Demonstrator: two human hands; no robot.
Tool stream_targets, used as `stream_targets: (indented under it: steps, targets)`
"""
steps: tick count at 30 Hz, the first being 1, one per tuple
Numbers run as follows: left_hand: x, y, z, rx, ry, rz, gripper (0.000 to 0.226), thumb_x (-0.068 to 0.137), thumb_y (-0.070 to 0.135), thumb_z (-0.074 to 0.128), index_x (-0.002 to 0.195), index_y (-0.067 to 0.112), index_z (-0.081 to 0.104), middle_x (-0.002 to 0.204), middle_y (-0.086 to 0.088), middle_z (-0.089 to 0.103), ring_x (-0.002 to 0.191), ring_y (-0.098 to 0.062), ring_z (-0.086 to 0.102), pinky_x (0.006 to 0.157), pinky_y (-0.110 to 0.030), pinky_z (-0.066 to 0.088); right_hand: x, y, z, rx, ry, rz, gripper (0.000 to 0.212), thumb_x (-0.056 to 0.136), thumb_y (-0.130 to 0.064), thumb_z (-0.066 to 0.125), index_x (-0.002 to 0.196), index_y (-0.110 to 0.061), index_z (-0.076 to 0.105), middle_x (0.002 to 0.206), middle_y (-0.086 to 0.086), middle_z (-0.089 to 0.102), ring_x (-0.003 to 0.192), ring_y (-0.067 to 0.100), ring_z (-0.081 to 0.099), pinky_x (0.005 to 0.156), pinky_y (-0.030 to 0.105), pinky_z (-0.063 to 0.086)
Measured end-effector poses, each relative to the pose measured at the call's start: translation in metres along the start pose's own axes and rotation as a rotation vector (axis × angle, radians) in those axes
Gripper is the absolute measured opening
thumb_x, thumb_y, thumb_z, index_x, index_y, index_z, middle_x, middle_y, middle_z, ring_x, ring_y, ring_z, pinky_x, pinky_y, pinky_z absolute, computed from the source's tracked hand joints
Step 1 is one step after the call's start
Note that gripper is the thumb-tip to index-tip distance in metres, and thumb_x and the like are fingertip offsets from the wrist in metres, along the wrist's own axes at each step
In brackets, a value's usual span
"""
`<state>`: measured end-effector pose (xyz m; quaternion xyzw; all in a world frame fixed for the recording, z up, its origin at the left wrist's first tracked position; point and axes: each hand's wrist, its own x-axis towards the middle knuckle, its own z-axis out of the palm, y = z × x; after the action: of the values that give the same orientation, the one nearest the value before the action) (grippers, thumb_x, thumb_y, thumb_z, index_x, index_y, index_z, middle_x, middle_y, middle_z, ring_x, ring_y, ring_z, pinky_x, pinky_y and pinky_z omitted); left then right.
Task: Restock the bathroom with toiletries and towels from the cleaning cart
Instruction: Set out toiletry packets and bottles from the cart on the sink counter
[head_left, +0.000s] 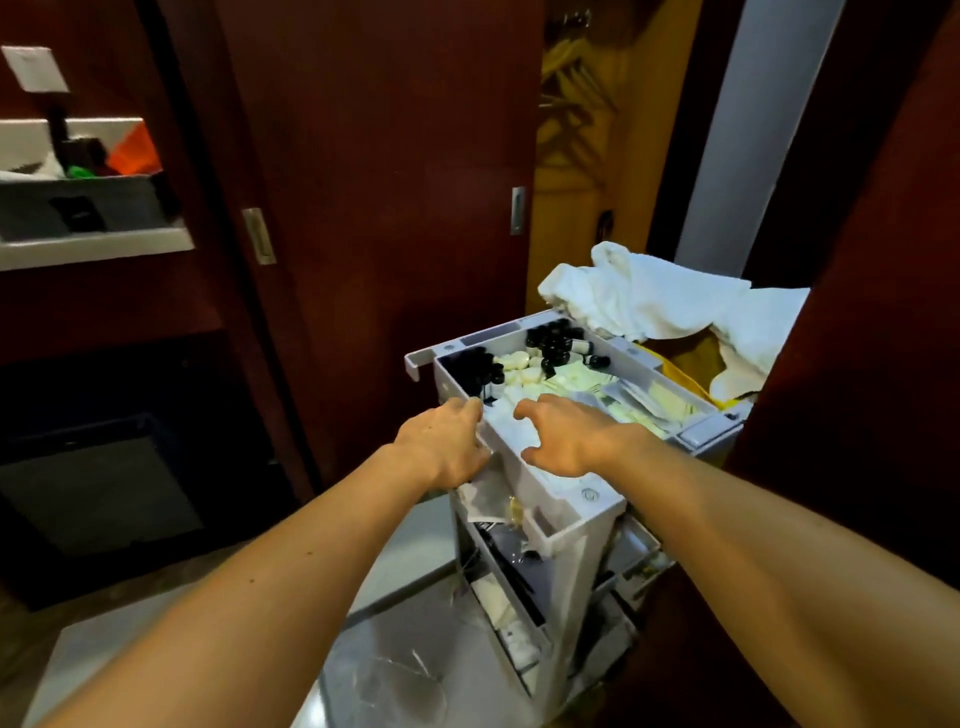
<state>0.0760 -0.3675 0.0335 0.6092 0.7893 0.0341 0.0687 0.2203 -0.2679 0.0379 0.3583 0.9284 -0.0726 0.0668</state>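
While both arms reach out over the cart, dark wood doors close off everything behind it, and a sink counter with an orange thing on it sits off to the left; a white towel is heaped over the cart's far end, draped onto a yellow bag. The top tray is grey plastic, pretty crammed; black-capped bottles in two clumps at the back (too many and too blurry to count), pale round soaps between them, flat white packets on the right. One cart, one towel heap. Left hand curls over the tray's near-left rim, gripping it; right hand hovers just inside over white stuff, fingers clawed, holding nothing I can see.
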Motion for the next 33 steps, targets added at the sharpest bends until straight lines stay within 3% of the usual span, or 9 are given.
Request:
stream_targets:
  steps: [7, 16, 21, 29, 33]
  targets:
    - [0.101, 0.01, -0.006, 0.04, -0.029, 0.047, 0.048, 0.097, 0.044, 0.05, 0.135, 0.018, 0.037, 0.133, -0.009, 0.047, 0.113, -0.033, 0.054, 0.093, -0.047, 0.047, 0.068, 0.056, -0.01, 0.01, -0.023, 0.081, 0.057, 0.097, -0.037, 0.056, 0.148, -0.023, 0.035, 0.149, 0.006, 0.037, 0.127, 0.031, 0.048, 0.093, 0.042, 0.047]
    - [0.179, 0.021, 0.014, 0.02, -0.085, 0.098, 0.049, 0.098, 0.043, 0.05, 0.139, 0.02, 0.036, 0.143, -0.006, 0.043, 0.12, -0.031, 0.051, 0.096, -0.044, 0.046, 0.112, 0.107, 0.001, 0.059, -0.063, 0.186, 0.05, 0.094, -0.038, 0.056, 0.14, -0.023, 0.044, 0.142, 0.005, 0.043, 0.123, 0.031, 0.052, 0.094, 0.041, 0.048]
    - [0.216, 0.021, 0.016, 0.011, -0.098, 0.155, 0.048, 0.098, 0.04, 0.051, 0.139, 0.019, 0.038, 0.143, -0.005, 0.043, 0.122, -0.031, 0.05, 0.097, -0.043, 0.046, 0.133, 0.124, 0.003, 0.083, -0.039, 0.258, 0.043, 0.093, -0.038, 0.055, 0.133, -0.023, 0.05, 0.137, 0.004, 0.048, 0.121, 0.029, 0.053, 0.084, 0.038, 0.046]
    - [0.269, 0.011, 0.027, 0.023, -0.103, 0.206, 0.043, 0.1, 0.033, 0.049, 0.139, 0.016, 0.044, 0.144, -0.006, 0.043, 0.128, -0.03, 0.044, 0.102, -0.042, 0.042, 0.17, 0.132, 0.006, 0.188, -0.01, 0.359, 0.043, 0.092, -0.031, 0.059, 0.132, -0.02, 0.051, 0.132, 0.005, 0.052, 0.118, 0.026, 0.054, 0.091, 0.04, 0.05]
    - [0.288, 0.006, 0.038, 0.009, -0.096, 0.204, 0.043, 0.1, 0.03, 0.049, 0.14, 0.016, 0.045, 0.143, -0.008, 0.044, 0.129, -0.03, 0.043, 0.101, -0.041, 0.041, 0.185, 0.135, 0.016, 0.26, 0.027, 0.386, 0.048, 0.092, -0.028, 0.059, 0.138, -0.02, 0.049, 0.141, 0.005, 0.048, 0.124, 0.027, 0.051, 0.101, 0.042, 0.046]
